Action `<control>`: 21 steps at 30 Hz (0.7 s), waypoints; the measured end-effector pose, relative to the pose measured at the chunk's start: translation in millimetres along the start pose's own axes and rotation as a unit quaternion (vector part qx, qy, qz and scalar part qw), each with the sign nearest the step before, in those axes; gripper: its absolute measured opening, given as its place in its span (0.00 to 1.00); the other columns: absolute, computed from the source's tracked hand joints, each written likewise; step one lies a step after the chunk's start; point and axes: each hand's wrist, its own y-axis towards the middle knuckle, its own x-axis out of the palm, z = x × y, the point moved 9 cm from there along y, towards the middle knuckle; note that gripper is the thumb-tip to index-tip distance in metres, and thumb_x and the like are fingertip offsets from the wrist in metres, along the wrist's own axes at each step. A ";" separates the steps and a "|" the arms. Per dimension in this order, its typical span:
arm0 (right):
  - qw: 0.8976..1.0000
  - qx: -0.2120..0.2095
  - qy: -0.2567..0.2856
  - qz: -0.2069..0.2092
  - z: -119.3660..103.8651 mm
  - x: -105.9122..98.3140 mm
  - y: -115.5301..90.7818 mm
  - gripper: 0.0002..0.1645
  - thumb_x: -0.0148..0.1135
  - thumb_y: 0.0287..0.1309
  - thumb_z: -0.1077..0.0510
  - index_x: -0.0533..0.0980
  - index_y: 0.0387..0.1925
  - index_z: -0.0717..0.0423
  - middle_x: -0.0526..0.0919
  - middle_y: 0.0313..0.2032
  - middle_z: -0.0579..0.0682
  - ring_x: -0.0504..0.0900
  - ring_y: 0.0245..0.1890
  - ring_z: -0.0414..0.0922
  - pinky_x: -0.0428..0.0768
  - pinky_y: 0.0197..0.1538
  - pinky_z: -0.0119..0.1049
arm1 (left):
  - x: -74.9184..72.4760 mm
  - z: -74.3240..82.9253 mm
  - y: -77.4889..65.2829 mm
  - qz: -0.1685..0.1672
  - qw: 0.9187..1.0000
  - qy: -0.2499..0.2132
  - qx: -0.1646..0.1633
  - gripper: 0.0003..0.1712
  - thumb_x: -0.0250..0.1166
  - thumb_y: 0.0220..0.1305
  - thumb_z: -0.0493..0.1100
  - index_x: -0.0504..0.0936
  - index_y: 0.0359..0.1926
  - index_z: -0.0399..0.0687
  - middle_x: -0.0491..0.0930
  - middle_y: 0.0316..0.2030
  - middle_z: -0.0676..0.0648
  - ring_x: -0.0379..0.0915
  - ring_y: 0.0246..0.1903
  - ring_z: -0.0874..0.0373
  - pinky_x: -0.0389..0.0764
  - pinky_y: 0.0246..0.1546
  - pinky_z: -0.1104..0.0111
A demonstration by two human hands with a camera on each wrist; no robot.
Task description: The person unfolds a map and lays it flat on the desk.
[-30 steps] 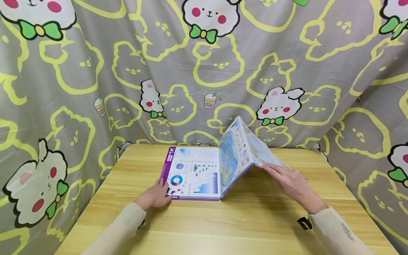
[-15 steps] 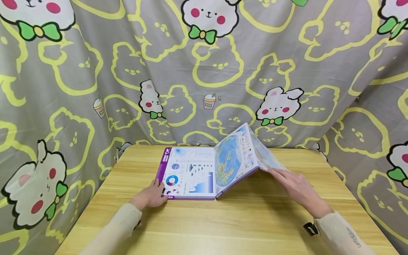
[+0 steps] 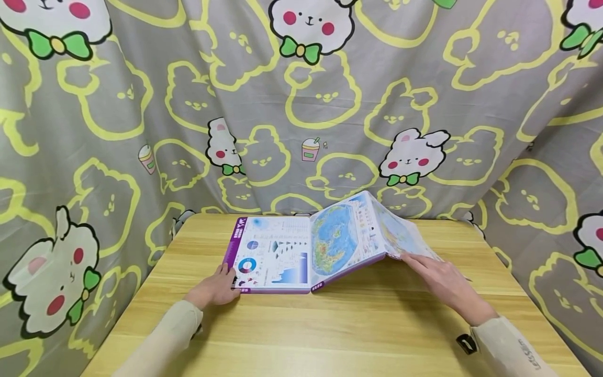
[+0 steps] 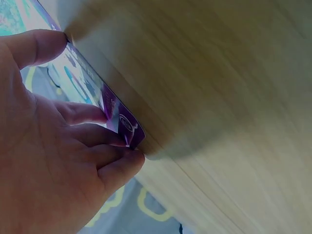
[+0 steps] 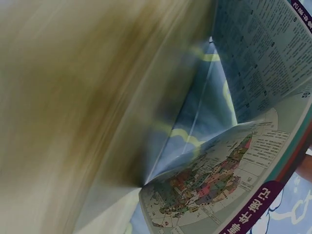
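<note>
A glossy fold-out map (image 3: 334, 235) with purple borders lies partly spread on the table. Its left panel (image 3: 278, 256), printed with charts, lies flat, while the blue world-map panel slopes up to a raised fold. Beyond that fold, another panel drops down to the right. My left hand (image 3: 216, 288) holds the near left corner; in the left wrist view the thumb (image 4: 46, 46) touches one edge and the fingers meet the purple corner (image 4: 127, 124). My right hand (image 3: 443, 277) holds the right-hand panels by their near edge. Only a fingertip (image 5: 304, 168) shows in the right wrist view.
The wooden table (image 3: 339, 335) extends in front of the map and to both sides. A grey curtain (image 3: 264, 104) with yellow outlines and rabbit figures hangs close behind the table and along its sides.
The left hand has moved left, and the map's flat panel has shifted with it. My right hand has moved right and slightly down, so the raised fold stands lower and the map is wider.
</note>
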 end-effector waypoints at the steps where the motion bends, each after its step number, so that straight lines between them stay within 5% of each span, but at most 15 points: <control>1: 1.000 -0.003 0.003 0.002 0.2 0.5 -1.1 0.29 0.26 0.75 0.55 0.76 0.53 0.58 0.82 0.45 0.53 0.83 0.33 0.52 0.77 0.19 0.45 | 0.2 -1.8 0.2 0.000 1.000 0.000 -0.001 0.41 0.56 0.63 0.50 0.55 0.66 0.24 0.43 0.67 0.21 0.39 0.67 0.29 0.54 0.63 0.43; 21: 0.999 -0.008 0.013 -0.051 7.0 19.5 -20.8 0.32 0.24 0.75 0.53 0.78 0.50 0.54 0.83 0.43 0.52 0.82 0.27 0.48 0.76 0.19 0.40 | -2.3 -21.9 2.4 0.003 1.000 -0.003 -0.001 0.42 0.57 0.61 0.50 0.56 0.65 0.24 0.43 0.66 0.19 0.40 0.66 0.28 0.54 0.63 0.43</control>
